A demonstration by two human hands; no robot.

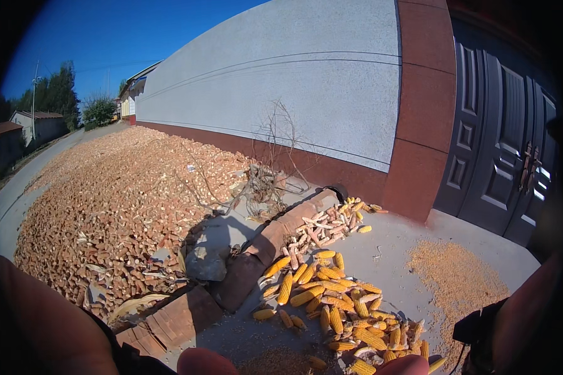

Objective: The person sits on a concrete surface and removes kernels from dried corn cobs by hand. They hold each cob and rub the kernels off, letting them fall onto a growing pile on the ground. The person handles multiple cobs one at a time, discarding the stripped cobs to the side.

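Observation:
Blurred and very close, part of my left hand or forearm [51, 323] fills the lower left edge. On the lower right, part of my right hand or forearm [528, 309] shows, with a black strap-like object [481, 323] beside it. The fingers of both are hidden, so any grip cannot be told. Before me lies a heap of yellow corn cobs [338, 300], some partly stripped. Behind it are paler, bare corncobs [321, 229]. Loose corn kernels [455, 272] are spread on the concrete to the right. Two reddish rounded shapes [206, 363] at the bottom may be my knees.
A row of brown tiles or boards [267, 241] separates the corn from a wide bed of stripped cobs [117, 206]. A stone [206, 262] and dry branches [267, 183] lie along it. Beyond stand a grey wall [281, 84] and a dark double door [502, 140].

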